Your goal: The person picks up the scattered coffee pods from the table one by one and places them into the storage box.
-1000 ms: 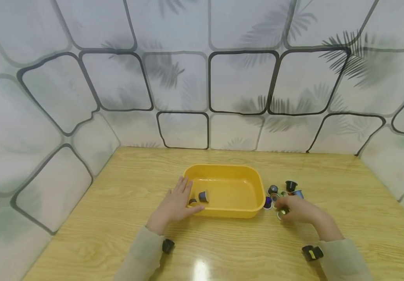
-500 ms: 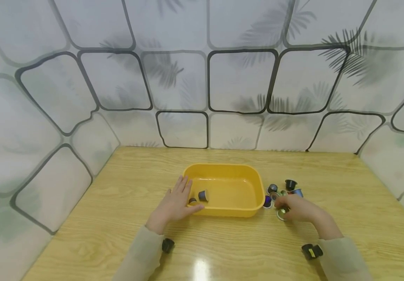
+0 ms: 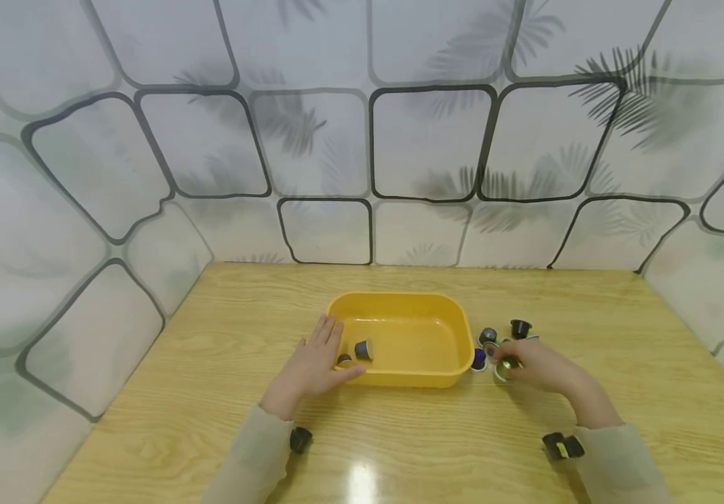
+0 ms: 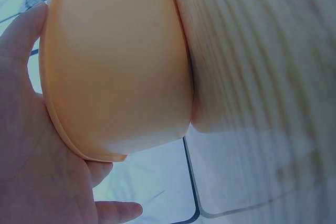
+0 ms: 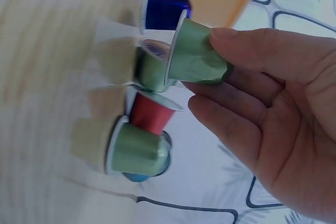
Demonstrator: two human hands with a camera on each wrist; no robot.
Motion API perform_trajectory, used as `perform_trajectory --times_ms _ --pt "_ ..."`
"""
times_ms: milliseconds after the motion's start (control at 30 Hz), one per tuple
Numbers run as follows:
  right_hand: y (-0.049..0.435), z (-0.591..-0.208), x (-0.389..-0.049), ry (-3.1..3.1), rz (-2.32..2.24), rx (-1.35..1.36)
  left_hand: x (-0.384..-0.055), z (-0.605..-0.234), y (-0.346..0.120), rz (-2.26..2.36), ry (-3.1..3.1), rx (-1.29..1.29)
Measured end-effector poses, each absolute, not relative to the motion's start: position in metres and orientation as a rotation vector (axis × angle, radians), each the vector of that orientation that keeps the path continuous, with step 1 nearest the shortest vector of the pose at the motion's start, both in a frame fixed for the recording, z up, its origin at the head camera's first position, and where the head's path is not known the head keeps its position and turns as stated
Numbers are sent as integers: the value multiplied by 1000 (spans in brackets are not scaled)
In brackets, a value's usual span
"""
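Between thumb and fingertips, my right hand [image 3: 541, 371] pinches a green coffee capsule [image 5: 198, 53], its rim facing the table in the right wrist view. Around it lie more capsules: a dark blue one [image 5: 167, 10], a red one [image 5: 151, 113] and another green one [image 5: 136, 149]. My left hand [image 3: 311, 367] rests at the left end of a yellow tray [image 3: 400, 379], fingers straight over its rim and thumb along the near side. Inside the tray, by that hand, lie a grey-blue capsule [image 3: 363, 350] and a darker capsule [image 3: 344, 359], partly hidden by the near wall.
A black capsule [image 3: 521, 329] stands at the back of the loose group, with a grey capsule [image 3: 487, 337] nearer the tray's right end. Behind the wooden table [image 3: 261, 294] rises a patterned backdrop [image 3: 324, 231]. Each wrist carries a small black camera [image 3: 301, 439].
My right hand has shifted slightly away from me with the green capsule in its fingers, over the group. The left hand and the tray have stayed in place.
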State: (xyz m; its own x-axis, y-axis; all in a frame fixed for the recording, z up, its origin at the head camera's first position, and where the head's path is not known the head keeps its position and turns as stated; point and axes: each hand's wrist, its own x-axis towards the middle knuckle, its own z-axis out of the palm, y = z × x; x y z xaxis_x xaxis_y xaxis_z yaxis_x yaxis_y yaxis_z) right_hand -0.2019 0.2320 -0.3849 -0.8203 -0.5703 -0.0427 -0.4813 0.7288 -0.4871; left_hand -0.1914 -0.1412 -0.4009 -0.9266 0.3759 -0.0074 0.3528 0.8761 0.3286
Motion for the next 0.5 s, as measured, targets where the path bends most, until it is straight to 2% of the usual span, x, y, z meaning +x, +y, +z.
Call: perform_trajectory --times_ms 500 --pt "223 -361 -191 2868 -742 -859 -191 -401 -142 501 2966 576"
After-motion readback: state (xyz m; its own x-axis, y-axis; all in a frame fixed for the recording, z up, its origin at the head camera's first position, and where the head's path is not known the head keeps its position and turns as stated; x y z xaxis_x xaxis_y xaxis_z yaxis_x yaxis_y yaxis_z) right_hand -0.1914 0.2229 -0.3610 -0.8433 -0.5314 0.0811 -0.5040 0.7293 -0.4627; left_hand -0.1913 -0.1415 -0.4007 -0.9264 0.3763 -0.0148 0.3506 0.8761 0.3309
